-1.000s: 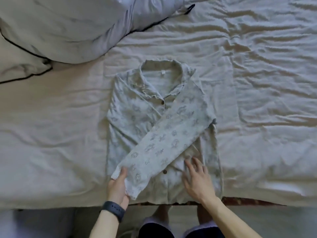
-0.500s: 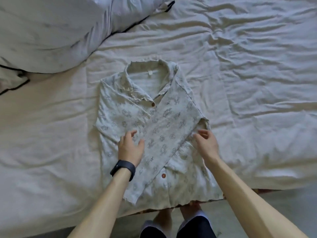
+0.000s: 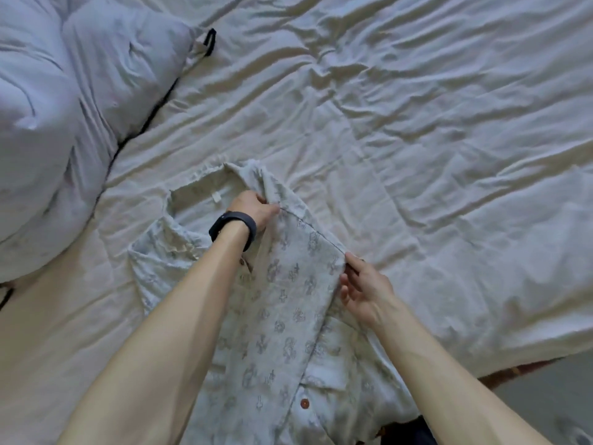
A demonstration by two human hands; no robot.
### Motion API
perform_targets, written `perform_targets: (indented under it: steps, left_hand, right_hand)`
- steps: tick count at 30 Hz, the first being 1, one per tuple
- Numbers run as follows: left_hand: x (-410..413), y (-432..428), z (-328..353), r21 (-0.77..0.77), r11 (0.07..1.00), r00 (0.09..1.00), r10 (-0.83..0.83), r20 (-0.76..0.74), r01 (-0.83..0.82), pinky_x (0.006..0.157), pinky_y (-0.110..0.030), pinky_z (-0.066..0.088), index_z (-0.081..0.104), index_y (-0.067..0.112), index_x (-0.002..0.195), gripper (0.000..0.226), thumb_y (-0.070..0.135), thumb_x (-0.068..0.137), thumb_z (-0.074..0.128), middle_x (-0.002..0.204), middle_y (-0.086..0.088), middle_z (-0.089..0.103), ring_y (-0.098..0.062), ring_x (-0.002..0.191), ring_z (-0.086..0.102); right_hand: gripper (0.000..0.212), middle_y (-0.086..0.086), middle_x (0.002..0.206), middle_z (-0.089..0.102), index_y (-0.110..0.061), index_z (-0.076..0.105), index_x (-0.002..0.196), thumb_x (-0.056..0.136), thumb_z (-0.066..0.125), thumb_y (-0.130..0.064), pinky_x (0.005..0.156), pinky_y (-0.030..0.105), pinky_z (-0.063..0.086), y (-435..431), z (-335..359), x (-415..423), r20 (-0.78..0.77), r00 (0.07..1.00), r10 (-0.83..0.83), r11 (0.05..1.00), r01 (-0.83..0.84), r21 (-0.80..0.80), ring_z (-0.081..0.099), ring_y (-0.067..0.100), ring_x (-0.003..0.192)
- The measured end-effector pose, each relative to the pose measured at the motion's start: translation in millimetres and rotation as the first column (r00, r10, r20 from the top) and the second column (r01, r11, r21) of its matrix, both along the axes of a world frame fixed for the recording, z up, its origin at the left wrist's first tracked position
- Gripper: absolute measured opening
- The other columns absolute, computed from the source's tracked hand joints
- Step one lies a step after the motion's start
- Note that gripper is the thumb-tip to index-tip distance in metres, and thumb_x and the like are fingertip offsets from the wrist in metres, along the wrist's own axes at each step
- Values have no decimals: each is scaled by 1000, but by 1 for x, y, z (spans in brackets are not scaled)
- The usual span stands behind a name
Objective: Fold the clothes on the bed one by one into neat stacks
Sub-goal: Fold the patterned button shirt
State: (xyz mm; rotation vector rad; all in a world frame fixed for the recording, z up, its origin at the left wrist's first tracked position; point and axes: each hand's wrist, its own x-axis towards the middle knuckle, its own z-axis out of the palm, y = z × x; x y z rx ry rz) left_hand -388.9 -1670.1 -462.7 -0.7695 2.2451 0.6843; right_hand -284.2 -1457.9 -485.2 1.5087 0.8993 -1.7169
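Both hands have climbed the shirt (image 3: 167,258) since half a second ago: my left grip (image 3: 255,207) has gone from the middle of the folded sleeve (image 3: 282,316) up to the shoulder beside the collar (image 3: 199,184), while my right grip (image 3: 365,289) has kept to the right-hand fold and sits slightly higher along it.

From the head view, the left grip is curled closed on a bunch of cloth just right of the collar, lifting it into a small ridge. A dark wristband (image 3: 232,224) circles that wrist. The right grip pinches the fold edge at the sleeve seam between thumb and forefinger, with the other fingers loosely spread below.

The shirt lies front up on the bed (image 3: 417,139), near the edge closest to me, collar pointing away. Its printed sleeve runs slantwise across the front. A white label (image 3: 216,197) shows inside the collar, and a rust-coloured button (image 3: 304,403) sits low on the placket. A puffy duvet (image 3: 48,139) with dark piping lies bunched at the far left, just beside the shirt.
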Motion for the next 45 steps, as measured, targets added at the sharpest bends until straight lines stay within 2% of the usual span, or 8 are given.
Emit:
perform_targets:
  steps: [9, 17, 22, 27, 31, 35, 41, 45]
  left_hand:
    - [-52, 6, -6, 379, 900, 973, 230, 8, -215, 70, -25, 56, 63, 21, 104, 17, 28, 92, 73, 115, 0, 65, -17, 101, 65]
    - [-65, 22, -35, 346, 921, 984, 171, 47, -177, 70, -35, 53, 67, 23, 90, 9, 24, 88, 76, 99, -4, 69, -24, 90, 66]
    - [-66, 22, -45, 347, 919, 971, 228, -76, -188, 56, -27, 46, 68, 26, 94, 8, 25, 90, 75, 99, 4, 66, -15, 75, 58]
    - [-53, 32, -54, 372, 910, 944, 268, -194, -182, 94, -34, 53, 65, 16, 115, 28, 26, 91, 74, 115, 1, 66, -10, 97, 63]
    - [-26, 33, -41, 126, 992, 915, 27, -402, 26, 92, -36, 52, 56, 26, 125, 37, 41, 92, 64, 111, 7, 60, -14, 102, 61]
    - [60, 40, -36, -227, 954, 726, -298, -620, 197, 94, -45, 49, 54, 18, 131, 41, 25, 91, 58, 128, -5, 57, -24, 114, 54]
    - [230, 63, -73, -342, 903, 841, -386, -379, 261, 121, -55, 9, 16, 25, 159, 73, 52, 95, 40, 166, -1, 16, -18, 155, 9]
    - [296, 41, -86, -399, 861, 877, -425, -224, 315, 119, -60, 0, 10, 31, 161, 69, 62, 99, 18, 169, -2, 8, -24, 155, 4]
  right_hand:
    - [8, -3, 70, 66, -16, 64, 90, 93, 70, -20, 42, 14, 41, 18, -8, -2, 34, 950, -310, 934, 311, -174, 60, 4, 57]
    - [19, -5, 64, 56, -20, 66, 94, 89, 77, -33, 40, 18, 37, 4, -9, -13, -54, 997, -51, 999, 52, 3, 56, 6, 50]
    - [6, -9, 64, 50, -22, 67, 92, 94, 72, -20, 35, 14, 33, -3, -18, -20, -54, 960, -274, 959, 277, 51, 45, 1, 47]
    - [15, -5, 63, 53, -16, 70, 90, 93, 73, -31, 41, 19, 39, -6, -20, -5, -188, 982, -24, 975, 65, 212, 53, 7, 51]
    - [31, -6, 85, 67, -25, 62, 102, 87, 73, -51, 58, 34, 56, 3, -10, 1, -184, 934, 305, 865, -191, 464, 67, 17, 71]
    - [20, -4, 104, 59, -24, 54, 102, 92, 67, -35, 92, 43, 49, -2, 12, 0, -223, 658, 719, 532, -315, 786, 60, 21, 97]
    - [70, 3, 169, 14, -22, 23, 160, 100, 36, -56, 126, 44, 3, -68, -19, -25, 40, -331, 943, -128, -249, 960, 5, 19, 156]
    - [84, 0, 167, -27, -28, -17, 160, 97, 11, -76, 122, 58, -12, -67, -67, -60, 298, -505, 810, -416, -136, 899, -30, 16, 151]
